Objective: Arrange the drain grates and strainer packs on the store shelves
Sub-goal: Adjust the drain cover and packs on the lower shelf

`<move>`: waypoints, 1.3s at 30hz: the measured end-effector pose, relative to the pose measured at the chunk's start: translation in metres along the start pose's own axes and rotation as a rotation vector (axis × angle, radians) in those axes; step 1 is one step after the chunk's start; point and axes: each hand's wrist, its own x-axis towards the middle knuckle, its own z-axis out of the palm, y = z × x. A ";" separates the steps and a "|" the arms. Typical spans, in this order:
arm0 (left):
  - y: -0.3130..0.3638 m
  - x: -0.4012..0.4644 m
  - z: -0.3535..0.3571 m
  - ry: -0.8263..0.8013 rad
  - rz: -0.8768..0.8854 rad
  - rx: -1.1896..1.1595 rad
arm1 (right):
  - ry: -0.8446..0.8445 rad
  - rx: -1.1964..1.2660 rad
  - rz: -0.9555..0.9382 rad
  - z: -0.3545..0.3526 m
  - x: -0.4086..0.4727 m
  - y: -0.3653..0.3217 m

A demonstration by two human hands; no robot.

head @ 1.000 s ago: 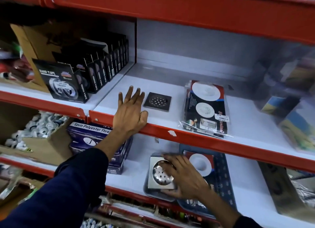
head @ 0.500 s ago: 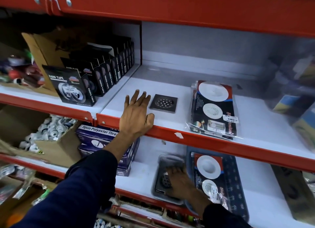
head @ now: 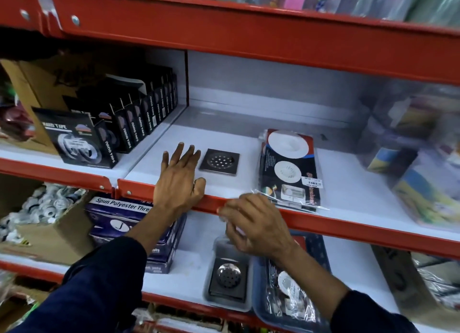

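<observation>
A dark square drain grate (head: 220,161) lies flat on the white middle shelf (head: 348,183). My left hand (head: 179,181) rests palm down just left of it, fingers spread and holding nothing. To the right lies a bagged strainer pack (head: 290,168). My right hand (head: 254,223) hovers in front of the shelf's red edge with its fingers curled. It is blurred, and I cannot tell whether it holds anything. Below it on the lower shelf, a grey tray (head: 225,305) holds a shiny domed grate (head: 227,279). A blue tray (head: 321,245) beside it holds another strainer pack (head: 288,290).
Black nano tape boxes (head: 134,123) fill the left bay of the middle shelf. Blue thread boxes (head: 124,215) and a cardboard box of white fittings (head: 49,208) stand at the lower left. Clear plastic-wrapped packs (head: 423,171) crowd the right end. A red beam (head: 249,36) runs overhead.
My right hand has come up from the grate in the grey tray to the middle shelf's front edge. The left hand stays flat beside the dark grate.
</observation>
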 end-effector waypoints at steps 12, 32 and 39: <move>0.000 0.000 -0.001 -0.021 -0.031 -0.008 | -0.918 0.061 0.594 0.049 0.101 0.095; 0.000 -0.002 0.001 -0.013 -0.020 -0.014 | -0.304 0.000 0.267 -0.050 0.046 0.037; 0.000 -0.001 0.001 -0.006 -0.030 -0.009 | -0.294 0.106 -0.023 -0.028 -0.040 0.002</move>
